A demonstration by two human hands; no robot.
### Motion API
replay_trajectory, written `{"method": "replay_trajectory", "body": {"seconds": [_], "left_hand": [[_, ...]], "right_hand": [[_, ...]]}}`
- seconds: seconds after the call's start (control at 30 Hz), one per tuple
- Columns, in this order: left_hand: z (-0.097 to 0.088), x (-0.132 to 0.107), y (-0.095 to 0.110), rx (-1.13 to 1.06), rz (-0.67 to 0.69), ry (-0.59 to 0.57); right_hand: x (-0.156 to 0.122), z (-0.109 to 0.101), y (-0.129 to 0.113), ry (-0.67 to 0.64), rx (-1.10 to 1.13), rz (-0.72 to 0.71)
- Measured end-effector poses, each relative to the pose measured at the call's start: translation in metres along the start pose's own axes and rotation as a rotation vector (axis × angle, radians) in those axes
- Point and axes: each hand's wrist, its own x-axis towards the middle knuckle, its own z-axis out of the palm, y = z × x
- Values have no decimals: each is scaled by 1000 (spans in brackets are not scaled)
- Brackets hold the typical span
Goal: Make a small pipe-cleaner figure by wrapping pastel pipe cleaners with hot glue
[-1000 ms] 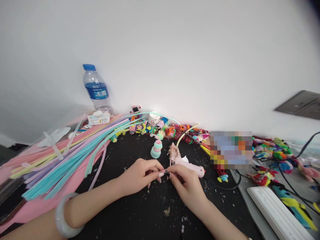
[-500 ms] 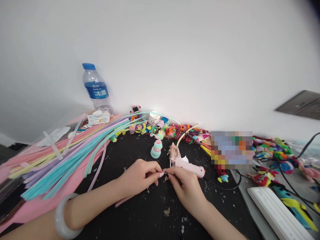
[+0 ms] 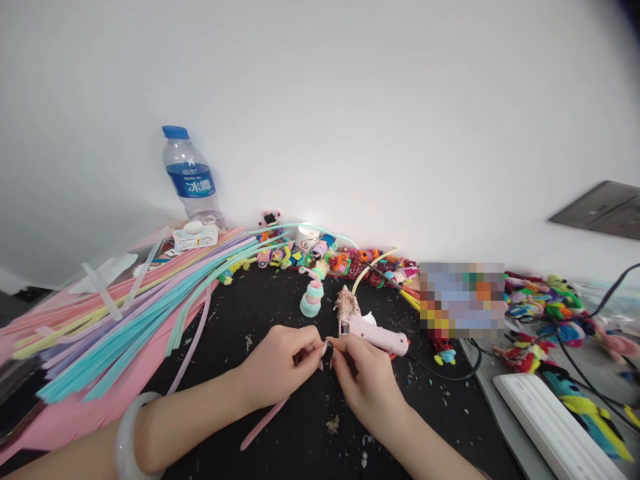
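Trailing below the left hand (image 3: 286,363), a pink stem (image 3: 264,425) is being pinched by that hand's fingers; the right hand (image 3: 370,370) is being held close beside them, whether gripping cannot be told; a glue gun (image 3: 379,334) is lying just beyond.

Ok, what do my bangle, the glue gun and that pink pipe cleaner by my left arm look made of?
Pink pipe cleaner: probably chenille fibre, by its matte surface; any wire core is hidden. Bangle: perhaps jade-like stone, possibly glass or resin, by its pale polish. Glue gun: seemingly hard plastic, by its smooth, moulded handle.
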Motion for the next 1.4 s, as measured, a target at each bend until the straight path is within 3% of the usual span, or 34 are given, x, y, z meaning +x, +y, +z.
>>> {"method": "replay_trajectory", "body": {"seconds": [0.17, 0.43, 0.67, 0.87, 1.4], "left_hand": [[4, -3, -2, 76, 58, 23], [-3, 2, 4, -125, -87, -41], [-6, 5, 3, -245, -61, -93], [-4, 3, 4, -278, -41, -160], [-5, 1, 8, -302, -81, -192]], "right_hand": [[-2, 4, 0, -7, -80, -18], [1, -2, 2, 67, 19, -10], [4, -10, 1, -43, 119, 136], [4, -9, -1, -157, 185, 110], [3, -11, -7, -187, 195, 63]]}}
